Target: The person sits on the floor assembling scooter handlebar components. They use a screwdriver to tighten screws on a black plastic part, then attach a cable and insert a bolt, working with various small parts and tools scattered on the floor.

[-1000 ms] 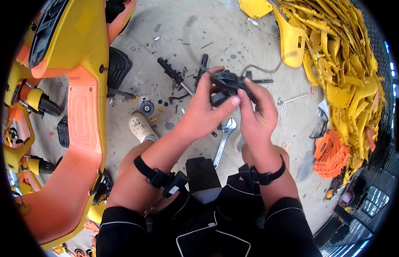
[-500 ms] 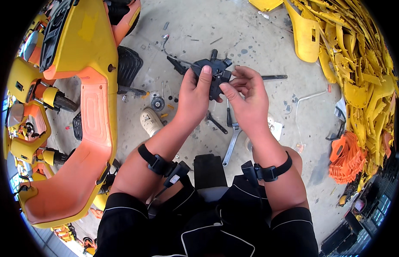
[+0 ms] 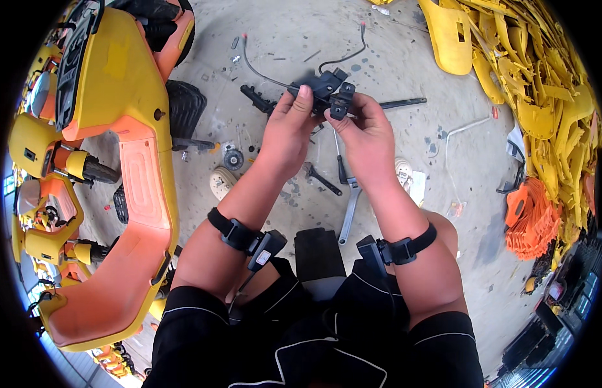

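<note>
Two hands meet in the head view, and I see them raised over the concrete floor [image 3: 404, 39]. My left hand [image 3: 285, 132] wraps its fingers round a black plastic part [image 3: 323, 87] with thin wires trailing from it, thumb pressed on top. My right hand [image 3: 365, 132] pinches the same part's right end between thumb and fingertips. The part sits up between both hands, clear of the floor. Below them lie a spanner [image 3: 348, 207] and a dark hand tool [image 3: 322, 180], near each other. A yellow and orange ride-on vehicle [image 3: 113, 129] stands to my left; a heap of yellow plastic panels [image 3: 540, 84] lies well apart on the right.
</note>
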Motion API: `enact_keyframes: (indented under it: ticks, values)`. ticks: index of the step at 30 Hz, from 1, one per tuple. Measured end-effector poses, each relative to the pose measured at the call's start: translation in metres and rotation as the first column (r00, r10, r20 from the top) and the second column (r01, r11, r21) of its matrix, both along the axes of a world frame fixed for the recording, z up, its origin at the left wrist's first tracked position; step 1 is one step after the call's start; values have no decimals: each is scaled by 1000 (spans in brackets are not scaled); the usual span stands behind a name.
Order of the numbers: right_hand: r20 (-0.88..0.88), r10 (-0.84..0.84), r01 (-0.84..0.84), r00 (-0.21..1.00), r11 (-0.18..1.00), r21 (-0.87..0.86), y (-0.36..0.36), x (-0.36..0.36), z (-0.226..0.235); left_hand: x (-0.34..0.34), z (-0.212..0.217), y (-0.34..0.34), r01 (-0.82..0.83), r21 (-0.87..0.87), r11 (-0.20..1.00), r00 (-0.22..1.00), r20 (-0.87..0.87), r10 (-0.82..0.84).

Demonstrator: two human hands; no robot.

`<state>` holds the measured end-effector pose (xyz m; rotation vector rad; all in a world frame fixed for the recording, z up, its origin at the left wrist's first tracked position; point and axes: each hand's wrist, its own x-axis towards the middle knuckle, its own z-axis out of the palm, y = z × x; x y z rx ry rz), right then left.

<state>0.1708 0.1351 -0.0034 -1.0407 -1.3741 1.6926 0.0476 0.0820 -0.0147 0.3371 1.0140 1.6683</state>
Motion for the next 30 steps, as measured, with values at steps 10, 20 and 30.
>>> enact_keyframes:
  ticks: [10,20,30]
  values:
    - [-195,-114,90,974,987,-131,6,2,5,-35,-1,-11,-44,-8,999,983,180,45]
    - [-277,108,-186,955,944,-273,8,15,8,-54,12,-29,-59,208,976,885,464,-45]
    - [-391,126,-307,912,842,-444,22,29,20,-92,4,-43,-258,196,946,866,480,137]
